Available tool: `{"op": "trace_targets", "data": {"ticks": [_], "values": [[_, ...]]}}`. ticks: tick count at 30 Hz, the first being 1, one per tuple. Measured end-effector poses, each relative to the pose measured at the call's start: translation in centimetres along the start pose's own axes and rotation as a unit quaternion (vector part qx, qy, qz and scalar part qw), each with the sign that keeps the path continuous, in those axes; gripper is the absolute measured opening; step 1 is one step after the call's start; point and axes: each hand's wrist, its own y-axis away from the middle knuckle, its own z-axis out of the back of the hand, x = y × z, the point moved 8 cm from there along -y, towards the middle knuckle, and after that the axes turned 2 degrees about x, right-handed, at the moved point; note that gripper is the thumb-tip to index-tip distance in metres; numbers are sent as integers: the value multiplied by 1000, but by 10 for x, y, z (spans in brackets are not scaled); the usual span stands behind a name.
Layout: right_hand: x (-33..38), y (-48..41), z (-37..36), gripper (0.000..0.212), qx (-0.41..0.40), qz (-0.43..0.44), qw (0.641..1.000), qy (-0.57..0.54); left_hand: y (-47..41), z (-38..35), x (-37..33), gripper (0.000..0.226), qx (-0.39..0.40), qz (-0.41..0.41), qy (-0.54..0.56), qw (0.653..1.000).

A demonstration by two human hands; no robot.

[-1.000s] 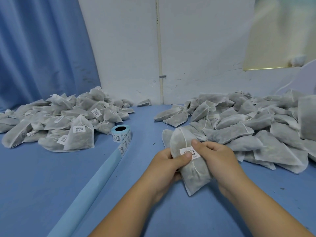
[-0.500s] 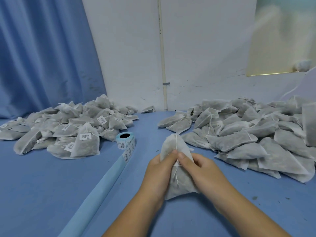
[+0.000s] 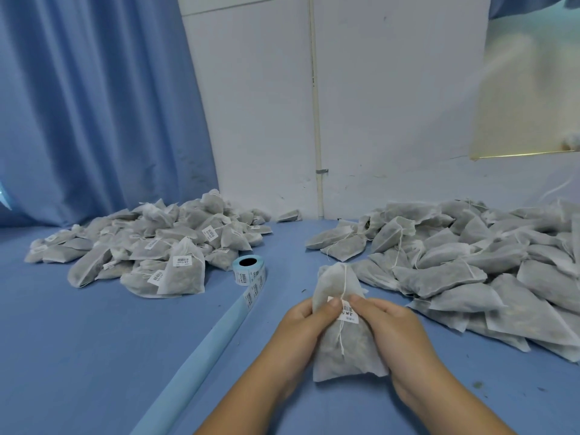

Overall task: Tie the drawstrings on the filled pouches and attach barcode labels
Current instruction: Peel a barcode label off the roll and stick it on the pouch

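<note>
While both hands' [image 3: 301, 324] grip pinches it, the pouch [image 3: 345, 350] stands lengthwise, mouth away.

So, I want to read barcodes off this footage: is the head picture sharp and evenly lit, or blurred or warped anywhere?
Head view: soft, even light, no glare on the label, though its print is too small to read; the wall pipe bows slightly from wide-angle distortion; the pale panel is smeared.

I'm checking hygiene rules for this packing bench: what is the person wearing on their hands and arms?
Nothing visible. The left hand and right hand are bare, without gloves, rings or a watch, and both forearms are uncovered up to the frame's lower edge, with no sleeve in view.
</note>
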Motion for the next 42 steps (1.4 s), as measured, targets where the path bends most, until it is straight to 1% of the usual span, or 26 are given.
{"op": "trace_targets", "data": {"ticks": [2, 5, 8, 10, 12, 14, 16, 18, 20, 23, 26, 29, 32, 35, 38, 40, 42], "values": [[0, 1, 0, 19, -1, -1, 1000, -4, 5, 2, 1, 34, 5, 20, -37, 999], [-4, 3, -6, 22, 13, -9, 1000, 0, 13, 10, -2, 40, -2, 46, -126, 991], [-6, 8, -21, 24, 56, -22, 998, 13, 22, 25, -15, 43, -57, 48, -177, 981], [-4, 12, -35, 25, 92, -10, 995, 34, 28, 38, -27, 36, -102, 29, -187, 977], [-1, 16, -51, 32, 126, 8, 991, 52, 35, 49, -41, 25, -138, 6, -193, 971], [1, 20, -70, 26, 159, 8, 986, 44, 40, 61, -53, 25, -150, -5, -211, 966], [2, 21, -89, 24, 181, -1, 983, 15, 47, 73, -62, 29, -148, -10, -223, 964], [2, 19, -105, 29, 183, -13, 983, -6, 54, 87, -70, 30, -151, -9, -227, 962], [1, 17, -119, 32, 175, -23, 984, -14, 62, 100, -72, 30, -131, 18, -221, 966], [2, 14, -138, 36, 168, -25, 985, -28, 74, 119, -66, 33, -68, 74, -214, 972], [3, 11, -162, 32, 187, -20, 982, -16, 81, 144, -67, 33, -62, 91, -190, 976], [3, 5, -189, 27, 212, -24, 977, -10, 80, 167, -70, 27, -86, 70, -150, 982], [0, -6, -207, 21, 205, -39, 978, 12, 72, 193, -73, 23, -137, 43, -107, 984], [0, -19, -221, 18, 200, -47, 979, 18, 58, 222, -78, 27, -195, 25, -107, 975], [-1, -31, -228, 15, 198, -60, 978, 14, 33, 247, -96, 22, -231, 3, -124, 965], [-2, -39, -230, 14, 200, -61, 978, 16, 10, 259, -124, 18, -245, -36, -127, 961], [-2, -46, -231, 14, 200, -62, 978, 19, -15, 269, -159, 13, -262, -96, -97, 955]]}}
